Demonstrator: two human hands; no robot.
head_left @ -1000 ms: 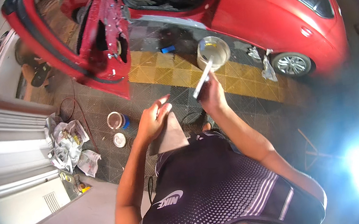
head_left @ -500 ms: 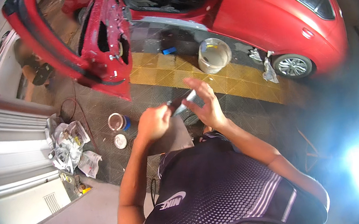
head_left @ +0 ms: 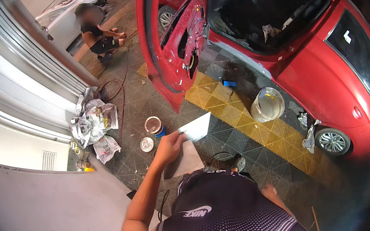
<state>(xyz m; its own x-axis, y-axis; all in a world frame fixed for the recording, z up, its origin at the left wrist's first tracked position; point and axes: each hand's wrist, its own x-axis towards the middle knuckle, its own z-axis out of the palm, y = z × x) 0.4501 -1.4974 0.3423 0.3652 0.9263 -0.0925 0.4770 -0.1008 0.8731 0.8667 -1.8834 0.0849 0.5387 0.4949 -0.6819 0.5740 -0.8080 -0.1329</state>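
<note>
The right hand [head_left: 269, 192], nearer the wearer than the bucket [head_left: 265, 106], shows small and half-lost against the shirt [head_left: 215, 205], so I cannot tell how its fingers stand; the left hand [head_left: 172, 147] covers the inner ends of a sheet [head_left: 198, 127] and a board [head_left: 187, 160], its fingers closed on both. Ribbed floor [head_left: 245, 149] tiles spread around the bucket, a red car [head_left: 325, 83] just beyond it. Left of the bucket, the sheet's long axis points from the fingers roughly bucketward.
</note>
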